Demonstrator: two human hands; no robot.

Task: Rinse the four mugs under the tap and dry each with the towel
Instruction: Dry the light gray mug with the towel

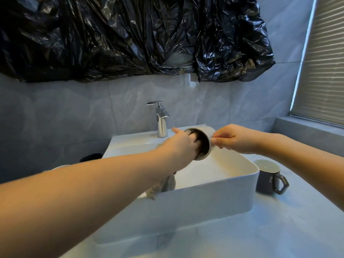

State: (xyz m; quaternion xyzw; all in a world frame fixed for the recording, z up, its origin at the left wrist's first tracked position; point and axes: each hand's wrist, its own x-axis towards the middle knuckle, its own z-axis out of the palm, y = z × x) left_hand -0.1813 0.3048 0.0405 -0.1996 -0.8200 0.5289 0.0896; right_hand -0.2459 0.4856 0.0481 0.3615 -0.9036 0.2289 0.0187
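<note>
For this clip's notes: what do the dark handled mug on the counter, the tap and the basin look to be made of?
Dark mug with angular handle: probably glazed ceramic, a matte dark outside with printed lettering and a pale inside. Chrome tap: polished metal, mirror-bright reflections. White rectangular basin: likely glossy glazed ceramic, its smooth rim showing soft highlights.

both bare forearms stretched forward, converging toward the middle. left arm long across the lower left, wrist bent slightly, left hand (181, 144) pushed fingers-first into the mouth of a tilted mug (202, 144), fingers hidden inside, thumb laid out straight along the far rim. right arm entering from the right edge, wrist level, right hand (230, 139) curled, thumb and fingers pinching the mug at its near side.
</note>
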